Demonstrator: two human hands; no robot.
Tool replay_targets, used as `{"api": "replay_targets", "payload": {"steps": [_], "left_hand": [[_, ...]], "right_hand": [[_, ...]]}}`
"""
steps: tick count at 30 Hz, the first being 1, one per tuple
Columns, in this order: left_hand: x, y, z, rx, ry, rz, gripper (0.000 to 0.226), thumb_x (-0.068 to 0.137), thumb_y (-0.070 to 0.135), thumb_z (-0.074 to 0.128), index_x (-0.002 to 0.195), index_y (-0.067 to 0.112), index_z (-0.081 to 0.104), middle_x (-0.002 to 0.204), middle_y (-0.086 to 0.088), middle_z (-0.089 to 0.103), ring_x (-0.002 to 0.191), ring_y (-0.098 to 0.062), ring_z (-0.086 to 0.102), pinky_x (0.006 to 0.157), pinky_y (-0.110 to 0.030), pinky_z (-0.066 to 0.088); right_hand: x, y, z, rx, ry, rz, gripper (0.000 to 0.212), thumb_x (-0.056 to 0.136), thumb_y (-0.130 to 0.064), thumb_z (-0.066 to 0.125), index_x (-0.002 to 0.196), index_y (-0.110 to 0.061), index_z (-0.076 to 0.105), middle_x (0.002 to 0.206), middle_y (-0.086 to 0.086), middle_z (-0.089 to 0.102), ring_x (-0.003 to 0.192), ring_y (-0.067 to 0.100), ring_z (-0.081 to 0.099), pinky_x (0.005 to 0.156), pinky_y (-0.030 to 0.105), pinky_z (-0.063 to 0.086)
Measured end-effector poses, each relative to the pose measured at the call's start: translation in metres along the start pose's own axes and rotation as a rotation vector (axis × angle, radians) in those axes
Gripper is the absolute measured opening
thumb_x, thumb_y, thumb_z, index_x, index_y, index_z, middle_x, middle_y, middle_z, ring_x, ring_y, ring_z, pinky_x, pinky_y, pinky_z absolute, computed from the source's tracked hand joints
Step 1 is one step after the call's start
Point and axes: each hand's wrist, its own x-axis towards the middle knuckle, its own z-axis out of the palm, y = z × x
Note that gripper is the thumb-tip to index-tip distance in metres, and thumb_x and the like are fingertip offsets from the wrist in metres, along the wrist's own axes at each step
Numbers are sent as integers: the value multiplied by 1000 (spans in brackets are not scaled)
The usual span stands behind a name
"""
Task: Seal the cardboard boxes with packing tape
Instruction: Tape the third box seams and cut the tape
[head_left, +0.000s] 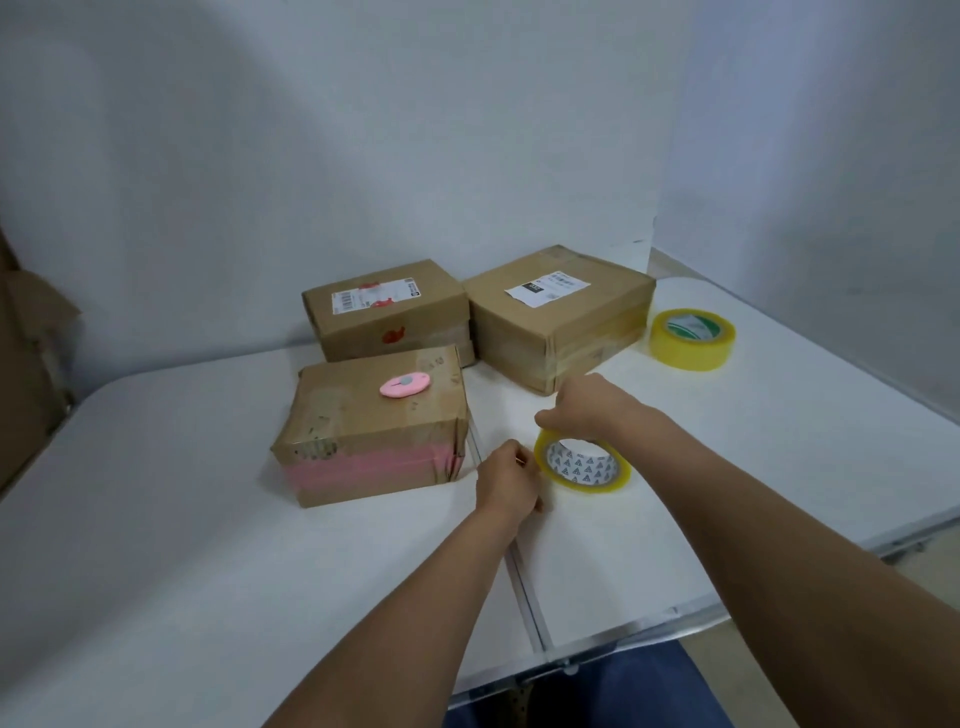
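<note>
Holding a tape roll (583, 461) just above the table (208, 545), near the middle seam and closer to the front edge, I have both hands on it. My right hand (582, 405) comes down over the roll's top rim, fingers curled around it. My left hand (506, 480) is at the roll's left side, thumb and fingertips pinched together at the rim; whether they grip a loose tape end I cannot tell.

To the left of my hands, a cardboard box (371, 426) sits on the left half of the table. It carries a pink band across its front face and worn tape on top. A pink cutter (405, 386) lies flat on its lid, toward the rear.

Behind it, two more boxes stand at the back edge, side by side and touching. The left box (384, 312) bears a label with red marks. The right box (558, 317) bears a white shipping label and shiny tape bands around its sides.

A second tape roll (692, 339), yellow, lies flat just beside the right box, toward the back right corner.
</note>
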Motion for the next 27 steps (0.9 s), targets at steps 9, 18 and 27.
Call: {"api": "replay_targets", "payload": {"steps": [9, 18, 27], "left_hand": [[16, 2, -1, 454, -69, 127, 12, 94, 21, 48, 94, 11, 55, 105, -13, 63, 96, -33, 62, 74, -38, 53], [28, 4, -11, 574, -157, 79, 48, 92, 41, 60, 120, 5, 44, 105, -11, 60, 92, -28, 61, 60, -31, 42], [-15, -15, -58, 216, -176, 276, 9, 99, 13, 47, 103, 19, 51, 99, -4, 61, 62, -22, 68, 44, -24, 47]], "right_hand": [[9, -2, 5, -93, -18, 32, 32, 83, -45, 60, 81, -15, 49, 74, -1, 49, 76, 22, 57, 58, 28, 37], [12, -12, 13, -203, -29, 30, 34, 84, -50, 58, 91, -17, 52, 81, 1, 50, 83, 23, 52, 72, 31, 40], [3, -22, 4, -260, 71, -76, 44, 93, -55, 49, 79, -13, 50, 79, 3, 52, 81, 24, 54, 71, 33, 41]]}}
